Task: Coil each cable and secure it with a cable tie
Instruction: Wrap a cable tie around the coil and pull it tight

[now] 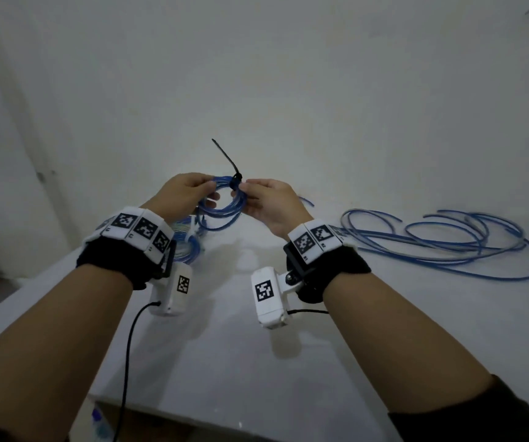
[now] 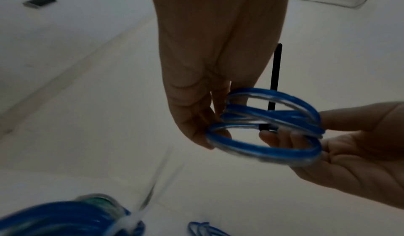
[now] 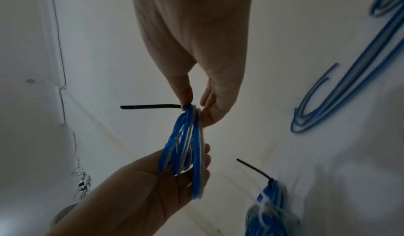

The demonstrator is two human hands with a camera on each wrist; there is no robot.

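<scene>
Both hands are up over the white tabletop point(image 1: 384, 330), left hand point(image 1: 180, 194) and right hand point(image 1: 272, 202) each with a pinching grip on the small blue coiled cable point(image 1: 221, 207), black cable tie point(image 1: 226, 159) tail poking up-left toward the white wall point(image 1: 288, 74), loose cable point(image 1: 448, 244) sprawled at right.

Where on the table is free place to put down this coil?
Bare table lies near its front edge, between the forearms. It is crowded beside the left hand, where tied coils lie, and beyond the right hand, where loose cable sprawls.
</scene>
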